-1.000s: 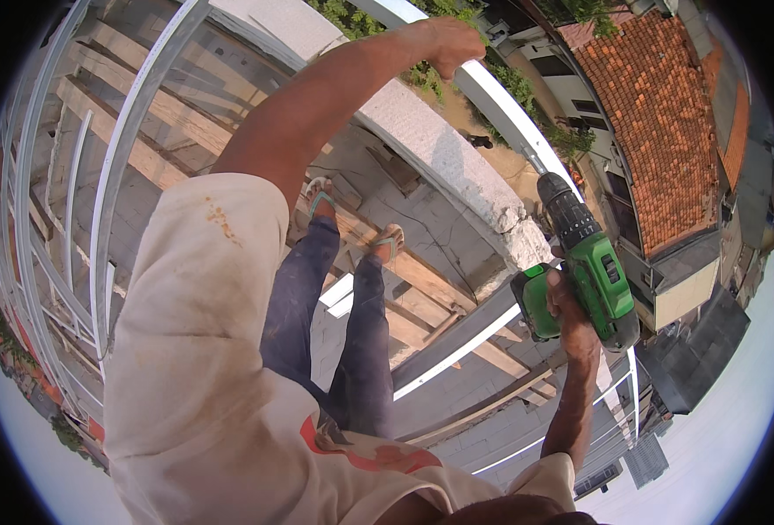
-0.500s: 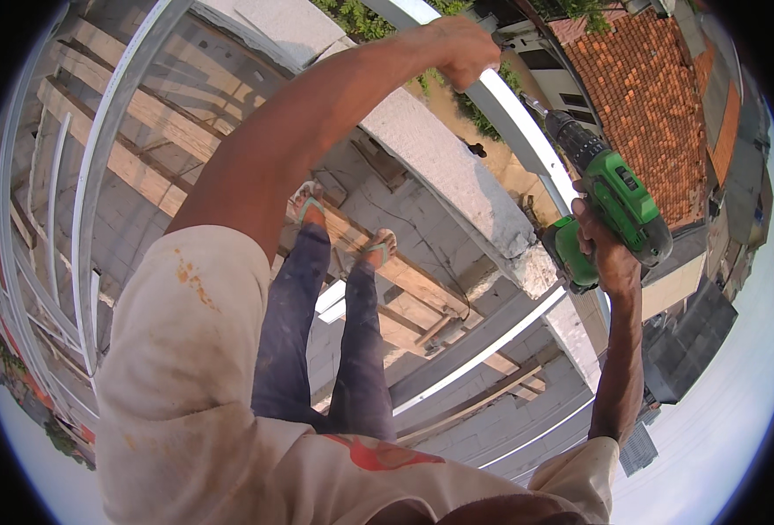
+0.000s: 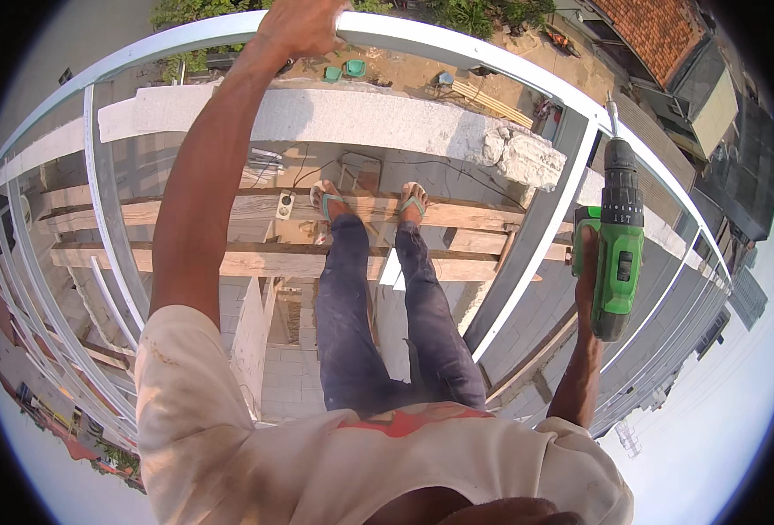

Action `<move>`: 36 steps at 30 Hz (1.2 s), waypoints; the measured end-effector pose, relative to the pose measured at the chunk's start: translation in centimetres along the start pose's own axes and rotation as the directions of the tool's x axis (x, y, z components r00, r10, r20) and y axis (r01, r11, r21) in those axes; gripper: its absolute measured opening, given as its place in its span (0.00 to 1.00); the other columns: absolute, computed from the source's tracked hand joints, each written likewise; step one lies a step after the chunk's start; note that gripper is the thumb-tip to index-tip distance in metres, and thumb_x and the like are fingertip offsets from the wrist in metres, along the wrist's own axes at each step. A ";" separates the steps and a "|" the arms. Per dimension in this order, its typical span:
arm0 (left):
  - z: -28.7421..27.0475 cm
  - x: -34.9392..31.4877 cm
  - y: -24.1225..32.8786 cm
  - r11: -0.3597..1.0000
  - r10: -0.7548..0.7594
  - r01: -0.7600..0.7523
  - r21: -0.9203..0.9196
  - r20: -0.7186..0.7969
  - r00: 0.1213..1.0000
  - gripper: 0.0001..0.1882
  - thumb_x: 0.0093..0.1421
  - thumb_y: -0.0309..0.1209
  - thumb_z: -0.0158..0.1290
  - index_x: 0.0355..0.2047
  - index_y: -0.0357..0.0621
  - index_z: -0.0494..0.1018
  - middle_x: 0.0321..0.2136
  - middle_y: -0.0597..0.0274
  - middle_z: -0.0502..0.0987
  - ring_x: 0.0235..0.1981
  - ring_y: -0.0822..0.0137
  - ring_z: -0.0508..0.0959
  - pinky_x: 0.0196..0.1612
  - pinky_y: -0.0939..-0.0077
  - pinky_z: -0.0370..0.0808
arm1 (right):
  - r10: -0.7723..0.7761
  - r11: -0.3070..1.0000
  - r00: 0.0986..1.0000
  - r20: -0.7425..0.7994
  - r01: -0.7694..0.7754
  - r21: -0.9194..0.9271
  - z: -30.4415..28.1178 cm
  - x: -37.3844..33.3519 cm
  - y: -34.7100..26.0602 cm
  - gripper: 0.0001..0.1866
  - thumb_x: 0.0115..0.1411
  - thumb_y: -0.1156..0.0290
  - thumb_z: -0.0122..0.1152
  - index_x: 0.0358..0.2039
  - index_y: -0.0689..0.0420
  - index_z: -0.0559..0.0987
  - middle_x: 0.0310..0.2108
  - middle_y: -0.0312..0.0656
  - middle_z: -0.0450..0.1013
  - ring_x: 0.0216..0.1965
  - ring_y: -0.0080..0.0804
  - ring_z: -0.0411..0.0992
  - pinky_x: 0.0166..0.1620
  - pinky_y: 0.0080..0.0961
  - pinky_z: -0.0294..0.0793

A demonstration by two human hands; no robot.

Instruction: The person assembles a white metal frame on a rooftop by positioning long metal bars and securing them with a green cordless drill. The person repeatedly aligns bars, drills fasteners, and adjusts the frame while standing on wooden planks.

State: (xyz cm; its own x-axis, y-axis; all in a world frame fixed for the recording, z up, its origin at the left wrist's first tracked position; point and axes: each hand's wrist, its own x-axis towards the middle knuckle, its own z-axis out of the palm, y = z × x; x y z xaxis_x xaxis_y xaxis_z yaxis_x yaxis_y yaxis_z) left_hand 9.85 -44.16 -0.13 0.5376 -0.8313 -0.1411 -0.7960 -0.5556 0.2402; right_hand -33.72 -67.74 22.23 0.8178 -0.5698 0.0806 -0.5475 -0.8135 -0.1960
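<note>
Green-black plastic drill (image 3: 619,262), finger-clamped in right hand (image 3: 587,258), is now turned twelve-o'clockward, seemingly better aimed; silver metal beam (image 3: 413,37) is finger-clamped by left hand (image 3: 304,26).

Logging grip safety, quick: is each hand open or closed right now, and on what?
Left hand: closed over the pale metal beam.
Right hand: closed, holding the green cordless drill.

The top rail (image 3: 422,39) is free between left hand (image 3: 306,24) and drill (image 3: 620,241). 1 sloping beam (image 3: 538,234) obstructs the drill's left side.
</note>
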 end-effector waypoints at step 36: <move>-2.6 1.4 1.5 0.988 -0.118 0.094 0.121 0.214 0.970 0.35 0.52 0.44 0.70 0.61 0.64 0.75 0.51 0.57 0.83 0.51 0.54 0.83 0.57 0.62 0.78 | 0.149 0.977 0.904 -0.401 -0.073 0.199 7.9 -11.7 12.1 0.29 0.50 0.77 0.73 0.55 0.67 0.77 0.34 0.46 0.78 0.30 0.40 0.76 0.34 0.36 0.74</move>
State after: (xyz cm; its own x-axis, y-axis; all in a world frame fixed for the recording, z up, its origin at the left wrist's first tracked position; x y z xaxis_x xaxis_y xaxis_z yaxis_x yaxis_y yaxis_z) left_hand 10.10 -46.07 2.49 0.5557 -0.7440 -0.3711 -0.7700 -0.6289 0.1077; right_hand -48.45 -70.00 11.17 0.5871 -0.6825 0.4352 -0.5593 -0.7307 -0.3914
